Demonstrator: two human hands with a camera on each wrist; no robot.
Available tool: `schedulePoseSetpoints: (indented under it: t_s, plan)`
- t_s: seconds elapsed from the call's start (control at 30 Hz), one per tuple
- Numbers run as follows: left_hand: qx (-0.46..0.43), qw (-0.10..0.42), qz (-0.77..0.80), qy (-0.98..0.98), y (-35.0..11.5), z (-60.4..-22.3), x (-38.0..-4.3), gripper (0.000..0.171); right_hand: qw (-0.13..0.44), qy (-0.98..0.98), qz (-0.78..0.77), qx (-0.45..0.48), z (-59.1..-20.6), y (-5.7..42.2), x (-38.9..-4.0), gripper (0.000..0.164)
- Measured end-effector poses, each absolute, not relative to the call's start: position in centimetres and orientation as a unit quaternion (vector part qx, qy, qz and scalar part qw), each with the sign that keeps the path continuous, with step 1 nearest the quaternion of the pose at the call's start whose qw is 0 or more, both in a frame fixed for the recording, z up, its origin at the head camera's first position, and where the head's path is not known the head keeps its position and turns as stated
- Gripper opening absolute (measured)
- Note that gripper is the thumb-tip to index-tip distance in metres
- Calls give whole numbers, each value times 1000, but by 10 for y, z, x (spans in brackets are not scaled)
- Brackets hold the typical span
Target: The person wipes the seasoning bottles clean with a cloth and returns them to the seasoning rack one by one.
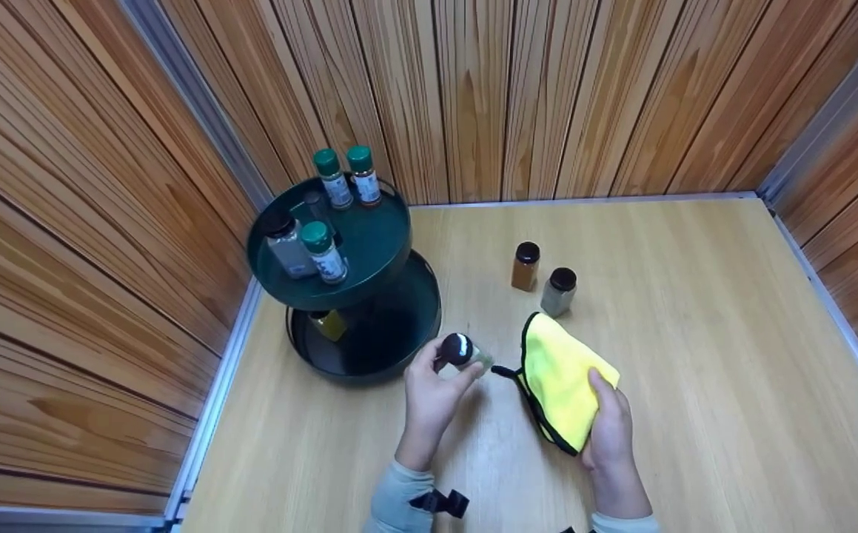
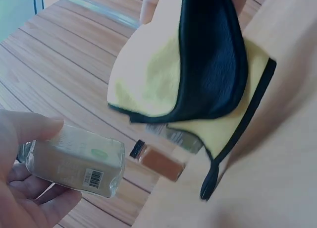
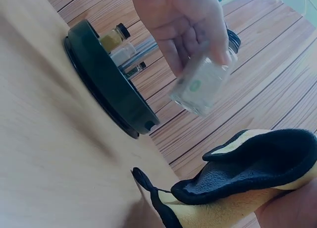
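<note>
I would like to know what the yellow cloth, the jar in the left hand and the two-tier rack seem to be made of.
Yellow cloth: soft, matte fabric, perhaps microfibre; it folds and looks fuzzy.
Jar: glossy, clear glass or plastic; the walls are see-through with bright edges.
Two-tier rack: probably painted metal, possibly plastic; its dark green surface looks smooth and even.

Looking like a boxed-in booth [image 1: 88, 185] from where I'm standing: wood-look plank walls [image 1: 466, 96] are enclosing the table [image 1: 695, 355] on three sides, metal strips [image 1: 200, 104] are lining the corners. Spice jars [image 1: 466, 354] and a two-tier rack [image 1: 377, 237] are hinting at kitchen.
</note>
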State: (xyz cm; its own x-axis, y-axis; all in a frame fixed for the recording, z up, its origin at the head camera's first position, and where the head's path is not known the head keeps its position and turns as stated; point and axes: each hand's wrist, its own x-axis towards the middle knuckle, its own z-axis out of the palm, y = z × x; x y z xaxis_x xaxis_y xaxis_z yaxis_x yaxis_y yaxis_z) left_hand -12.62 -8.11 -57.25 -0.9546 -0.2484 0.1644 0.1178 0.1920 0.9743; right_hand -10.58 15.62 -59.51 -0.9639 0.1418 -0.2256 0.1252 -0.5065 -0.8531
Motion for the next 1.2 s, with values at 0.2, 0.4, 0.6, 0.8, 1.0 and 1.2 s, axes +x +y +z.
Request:
schedulePoseSetpoints:
  t_s: [0.2, 0.4, 0.6, 0.8, 1.0, 1.2]
  plan:
    - [53, 150, -616, -772, -102, -573, -131, 45, 18, -494, 857, -146, -594, 164, -107, 34]
    - [74, 159, -612, -771, -128, -574, -135, 49, 13, -500, 853, -149, -594, 170, -106, 38]
    - [97, 179, -594, -778, -152, -572, -138, 54, 14, -506, 853, -124, -594, 172, -106, 41]
    - [137, 167, -576, -788, -175, -572, -142, 54, 32, -502, 852, -142, -591, 174, -108, 39]
    - [152, 159, -569, -793, -193, -578, -148, 54, 44, -486, 859, -156, -592, 175, -108, 36]
    - [156, 156, -554, -803, -210, -588, -152, 48, 44, -485, 860, -157, -593, 177, -107, 36]
